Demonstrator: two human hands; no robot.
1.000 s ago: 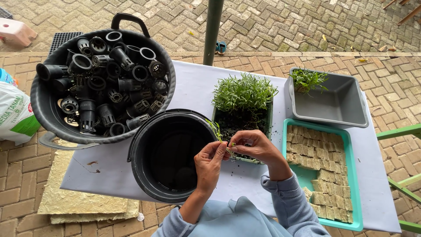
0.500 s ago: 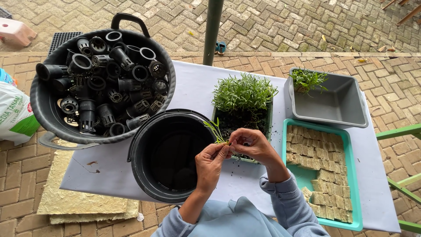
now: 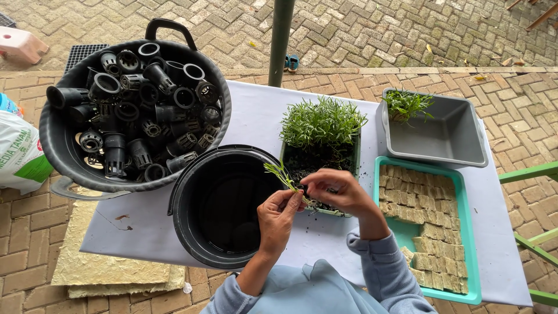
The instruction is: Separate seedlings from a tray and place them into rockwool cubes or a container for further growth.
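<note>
Since a half second ago my hands have drawn together and the seedling [image 3: 283, 175] now leans out left over the black bucket [image 3: 200, 232], its green tip more upright than before. I have my left hand [image 3: 278, 214] and my right hand [image 3: 337, 192] pinched on the same seedling, fingertips of both closed on its lower stem and root end, just above the near rim of the seedling tray [image 3: 321, 156].

Risk first. That stem is thin and soft, so I judge that two hands pulling apart could snap it or strip the roots. Loose dark soil clings at the base; crumbs already speckle the white table cover [image 3: 264, 110], and more could drop into the bucket. If my pinch slackens, the seedling likely falls into that deep bucket, which looks dark and wet inside.

Now textures. The tray holds a dense tuft of fine, needle-like green leaves in dark crumbly soil. To my right, a teal tray [image 3: 378, 186] holds pale, spongy cubes packed in rows. Beyond it sits a grey square tub [image 3: 465, 139], smooth plastic, with a few green sprigs in its far corner. On the left a big black tub [image 3: 58, 157] is heaped with ribbed black net pots [image 3: 142, 110], slotted and hard-edged. A rough yellowish foam slab [image 3: 110, 267] lies on the brick floor beneath the table.
</note>
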